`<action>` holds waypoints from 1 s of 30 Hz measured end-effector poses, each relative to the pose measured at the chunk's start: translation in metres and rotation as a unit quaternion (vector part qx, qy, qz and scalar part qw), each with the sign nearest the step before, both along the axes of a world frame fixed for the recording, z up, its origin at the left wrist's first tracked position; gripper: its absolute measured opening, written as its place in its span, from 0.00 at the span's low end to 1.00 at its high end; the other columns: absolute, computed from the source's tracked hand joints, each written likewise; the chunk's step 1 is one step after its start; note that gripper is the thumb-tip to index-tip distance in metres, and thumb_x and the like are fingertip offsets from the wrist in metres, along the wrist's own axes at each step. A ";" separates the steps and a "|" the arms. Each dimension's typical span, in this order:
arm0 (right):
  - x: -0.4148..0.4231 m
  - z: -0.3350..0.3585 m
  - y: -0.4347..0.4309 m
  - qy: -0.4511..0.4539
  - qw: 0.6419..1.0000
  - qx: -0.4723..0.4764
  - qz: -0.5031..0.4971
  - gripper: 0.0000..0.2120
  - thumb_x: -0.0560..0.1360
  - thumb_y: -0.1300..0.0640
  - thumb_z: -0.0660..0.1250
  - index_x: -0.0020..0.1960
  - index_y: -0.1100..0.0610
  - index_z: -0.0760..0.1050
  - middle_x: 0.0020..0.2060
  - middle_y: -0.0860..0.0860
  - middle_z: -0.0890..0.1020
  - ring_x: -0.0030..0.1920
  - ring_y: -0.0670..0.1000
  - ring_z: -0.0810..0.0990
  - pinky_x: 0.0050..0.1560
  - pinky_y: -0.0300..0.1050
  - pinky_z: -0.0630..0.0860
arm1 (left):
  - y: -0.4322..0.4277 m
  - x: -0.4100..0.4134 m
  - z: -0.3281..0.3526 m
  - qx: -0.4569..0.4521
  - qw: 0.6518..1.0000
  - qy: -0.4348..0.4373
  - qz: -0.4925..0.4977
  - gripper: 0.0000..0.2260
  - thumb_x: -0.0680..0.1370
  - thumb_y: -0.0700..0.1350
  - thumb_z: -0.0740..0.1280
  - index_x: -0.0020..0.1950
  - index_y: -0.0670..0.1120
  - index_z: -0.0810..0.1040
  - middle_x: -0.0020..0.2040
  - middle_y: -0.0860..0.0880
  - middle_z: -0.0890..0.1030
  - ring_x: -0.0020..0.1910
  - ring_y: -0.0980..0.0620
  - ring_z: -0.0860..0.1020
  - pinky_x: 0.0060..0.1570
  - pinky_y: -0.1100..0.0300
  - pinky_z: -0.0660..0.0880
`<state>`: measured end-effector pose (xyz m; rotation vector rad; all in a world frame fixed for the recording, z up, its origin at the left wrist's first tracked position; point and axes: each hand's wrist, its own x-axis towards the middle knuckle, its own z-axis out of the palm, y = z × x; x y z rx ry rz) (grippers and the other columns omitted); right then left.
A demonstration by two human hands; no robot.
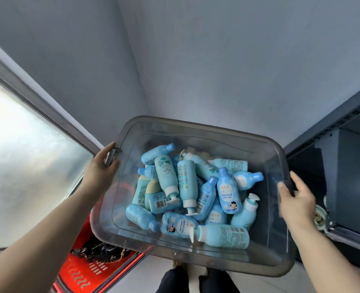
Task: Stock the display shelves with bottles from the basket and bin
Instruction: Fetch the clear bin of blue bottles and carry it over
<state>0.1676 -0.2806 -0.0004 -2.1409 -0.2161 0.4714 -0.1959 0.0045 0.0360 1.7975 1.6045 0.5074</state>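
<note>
A clear grey plastic bin (217, 132) is held up in front of me, tilted, with several light blue bottles (196, 193) piled loosely in it, some with white pump tops. My left hand (103, 166) grips the bin's left handle. At the opposite side, my right hand (295, 197) grips the rim. A red basket (86, 273) sits on the floor below the bin at lower left, holding a dark item with a gold chain. Dark grey display shelves (344, 166) stand at the right, their visible boards bare.
Pale grey walls meet in a corner straight ahead. A bright frosted window or door with a grey frame (37, 102) runs along the left. My dark trouser legs (196, 280) show below the bin on the light floor.
</note>
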 end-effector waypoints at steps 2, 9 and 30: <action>-0.010 0.008 -0.018 0.002 1.000 -0.002 0.008 0.23 0.76 0.52 0.67 0.70 0.44 0.67 0.59 0.52 0.80 0.58 0.55 0.78 0.62 0.58 0.74 | -0.020 -0.014 0.011 -0.003 1.000 -0.010 0.002 0.20 0.77 0.47 0.66 0.68 0.60 0.70 0.55 0.44 0.81 0.42 0.40 0.80 0.42 0.50 0.76; -0.043 0.033 -0.088 -0.004 1.000 0.019 0.010 0.21 0.75 0.56 0.68 0.68 0.50 0.72 0.53 0.52 0.81 0.51 0.54 0.79 0.58 0.51 0.74 | -0.102 -0.058 0.029 -0.011 0.999 -0.028 0.014 0.20 0.77 0.46 0.66 0.67 0.60 0.70 0.57 0.40 0.80 0.47 0.36 0.80 0.41 0.46 0.77; -0.154 0.046 -0.380 0.013 0.979 0.060 -0.196 0.21 0.73 0.55 0.70 0.64 0.47 0.75 0.41 0.51 0.83 0.40 0.50 0.79 0.50 0.48 0.77 | -0.287 -0.060 0.041 -0.041 0.992 -0.035 -0.114 0.17 0.76 0.45 0.66 0.64 0.58 0.74 0.42 0.42 0.79 0.28 0.49 0.71 0.33 0.53 0.74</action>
